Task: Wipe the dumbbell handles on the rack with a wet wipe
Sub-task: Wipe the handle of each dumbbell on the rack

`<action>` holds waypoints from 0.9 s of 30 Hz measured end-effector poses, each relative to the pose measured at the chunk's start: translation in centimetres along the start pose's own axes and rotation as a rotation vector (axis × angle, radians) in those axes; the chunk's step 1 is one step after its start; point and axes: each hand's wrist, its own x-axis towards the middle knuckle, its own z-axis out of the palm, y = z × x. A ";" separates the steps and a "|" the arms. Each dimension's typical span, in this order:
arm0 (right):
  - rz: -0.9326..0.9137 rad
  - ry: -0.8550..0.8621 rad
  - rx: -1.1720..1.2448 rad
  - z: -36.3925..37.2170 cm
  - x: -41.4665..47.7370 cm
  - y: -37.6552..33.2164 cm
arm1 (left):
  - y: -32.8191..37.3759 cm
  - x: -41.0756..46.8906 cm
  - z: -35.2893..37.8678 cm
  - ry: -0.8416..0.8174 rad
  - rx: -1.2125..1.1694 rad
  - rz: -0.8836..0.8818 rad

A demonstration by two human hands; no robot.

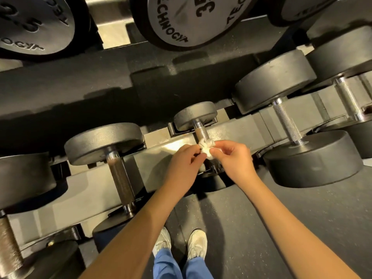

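Wipe point(207, 147) at handle point(202, 132) — larger dumbbells point(312, 159) beside

A person stands on the floor point(261, 218) before a rack point(159, 160), shoes point(198, 243) just short of its lowest tier. Both hands meet at a wipe point(206, 147) against the handle point(201, 131) of the small dumbbell point(195, 114) at centre, left hand point(182, 164) pinching from the left and right hand point(233, 160) from the right. A left dumbbell point(104, 141) and a right dumbbell point(273, 83) flank it on the same tier. An upper dumbbell point(191, 21) sits above, behind.
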 end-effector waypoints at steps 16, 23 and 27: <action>-0.114 0.066 -0.353 -0.1 -0.2 4.1 | -0.3 4.9 1.9 0.497 0.009 -0.086; -0.157 0.101 -0.428 0.8 0.7 4.2 | -0.9 5.5 3.5 0.532 0.011 0.006; -0.170 0.110 -0.437 0.9 0.6 4.2 | -1.8 4.2 3.7 0.333 0.087 -0.049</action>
